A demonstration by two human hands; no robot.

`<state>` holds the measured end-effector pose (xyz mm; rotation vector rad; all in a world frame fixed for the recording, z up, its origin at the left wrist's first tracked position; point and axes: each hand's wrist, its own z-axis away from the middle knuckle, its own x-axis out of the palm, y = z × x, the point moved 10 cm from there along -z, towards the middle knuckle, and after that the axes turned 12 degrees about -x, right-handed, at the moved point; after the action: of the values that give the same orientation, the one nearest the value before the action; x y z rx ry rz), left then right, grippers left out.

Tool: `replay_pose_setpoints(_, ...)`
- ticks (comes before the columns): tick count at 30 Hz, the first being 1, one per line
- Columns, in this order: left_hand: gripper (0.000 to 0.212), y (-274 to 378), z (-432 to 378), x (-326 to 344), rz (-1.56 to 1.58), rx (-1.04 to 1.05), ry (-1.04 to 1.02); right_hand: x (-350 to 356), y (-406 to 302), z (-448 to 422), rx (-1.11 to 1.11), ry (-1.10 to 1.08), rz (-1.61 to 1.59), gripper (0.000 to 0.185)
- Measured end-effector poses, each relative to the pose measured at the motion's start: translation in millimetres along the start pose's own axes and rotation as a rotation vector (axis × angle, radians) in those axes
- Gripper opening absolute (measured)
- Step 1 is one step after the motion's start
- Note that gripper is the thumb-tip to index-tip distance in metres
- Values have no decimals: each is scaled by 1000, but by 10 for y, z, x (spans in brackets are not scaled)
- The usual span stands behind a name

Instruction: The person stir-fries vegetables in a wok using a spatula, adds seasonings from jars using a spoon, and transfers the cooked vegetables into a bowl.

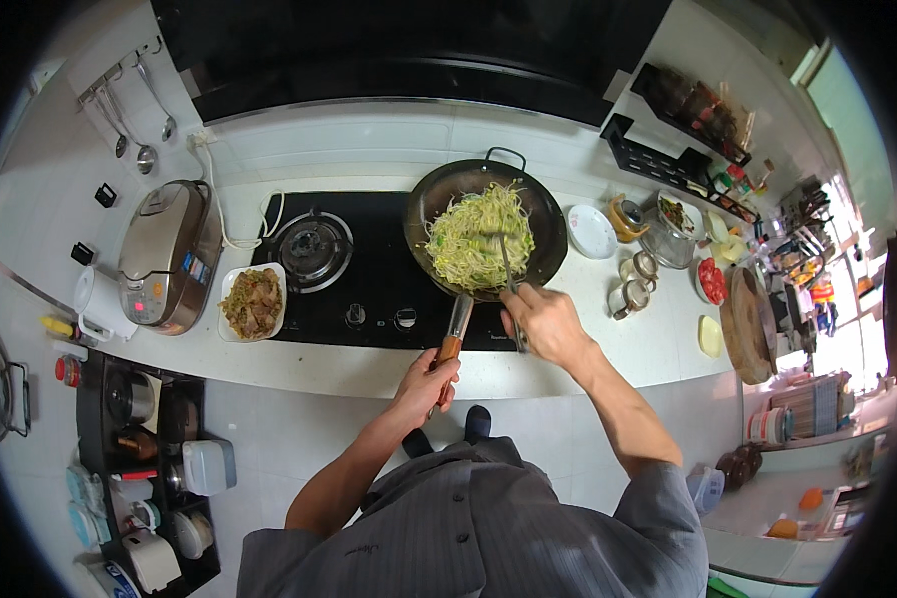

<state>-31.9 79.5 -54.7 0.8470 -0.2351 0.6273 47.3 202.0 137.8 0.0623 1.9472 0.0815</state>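
A dark wok (542, 273) sits over the right side of the black gas hob (381, 276). Bean sprouts (478, 232) with bits of green fill its middle. My left hand (422, 385) is closed around the wok's wooden handle (448, 350) at the counter's front edge. In my right hand (546, 323) is a metal spatula (507, 261); its blade reaches into the sprouts, which look blurred there. The blade's exact shape is partly hidden by the sprouts.
Left of the wok are a bare burner (312, 248), a square dish of cooked food (252, 302) and a rice cooker (166, 258). On the right stand a white plate (592, 231), glass jars (629, 297), a bowl of red slices (711, 281) and a round wooden chopping board (747, 325). A range hood (411, 67) overhangs the hob.
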Motion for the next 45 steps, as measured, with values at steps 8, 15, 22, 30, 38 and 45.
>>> replay_pose_setpoints(8,21,-18,5,-30,19,3,0,-338,-390,-91,-29,76,-86,25)
replay_pose_setpoints(15,22,-18,-4,-8,-2,2,1,87,271,-133,121,250,-100,28)
replay_pose_setpoints(22,21,-2,26,-16,9,-2,10,-254,-96,16,2,129,-197,32)
replay_pose_setpoints(30,29,-14,19,1,6,-4,25,-144,-15,109,-7,80,-114,25)
replay_pose_setpoints(38,30,-24,39,-33,30,6,5,149,-194,383,-38,-4,-41,31)
replay_pose_setpoints(45,31,-50,-21,37,11,-4,-45,476,-411,480,134,64,-134,43)
